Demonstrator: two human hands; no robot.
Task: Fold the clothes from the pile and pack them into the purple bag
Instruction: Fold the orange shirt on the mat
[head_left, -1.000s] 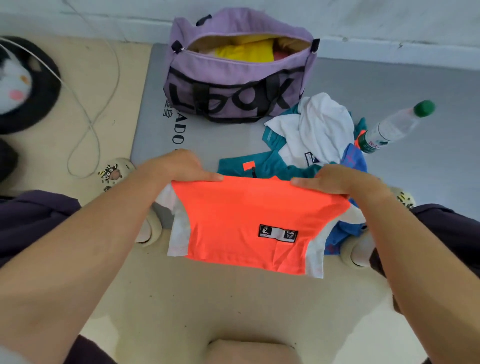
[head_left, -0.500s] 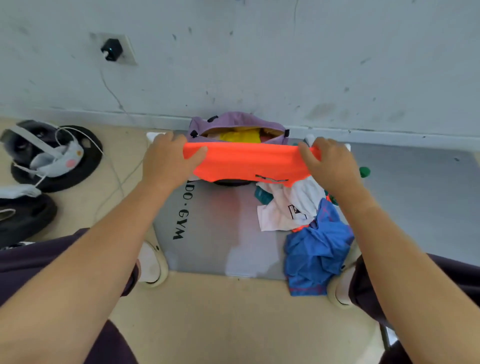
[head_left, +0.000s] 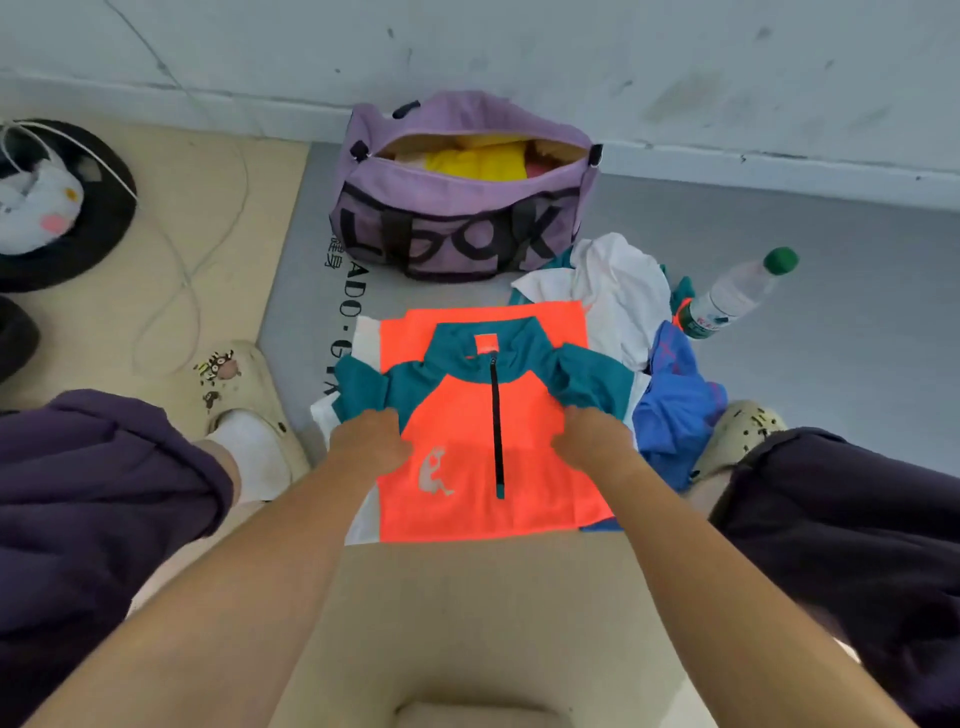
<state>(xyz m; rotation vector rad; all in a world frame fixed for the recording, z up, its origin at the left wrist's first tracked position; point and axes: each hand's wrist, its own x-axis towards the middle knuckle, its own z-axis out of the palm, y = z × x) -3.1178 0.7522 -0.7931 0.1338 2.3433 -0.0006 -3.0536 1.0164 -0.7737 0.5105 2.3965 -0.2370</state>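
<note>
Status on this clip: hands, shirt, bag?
Both hands, left hand and right hand, gripping orange shirt spread on mat. Purple bag open, part-filled. Nothing blocking.

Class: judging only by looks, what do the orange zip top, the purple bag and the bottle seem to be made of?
Orange zip top: thin, smooth synthetic sports fabric, probably; neon sheen.
Purple bag: matte woven cloth, perhaps canvas; soft, slumped sides.
Bottle: clear glossy plastic, green cap.

I see bare gray mat (head_left: 457, 296) between the orange shirt (head_left: 467, 415) and the open purple bag (head_left: 457, 218), but the clothes pile (head_left: 623, 306) and a bottle (head_left: 737, 296) crowd the right side.
</note>
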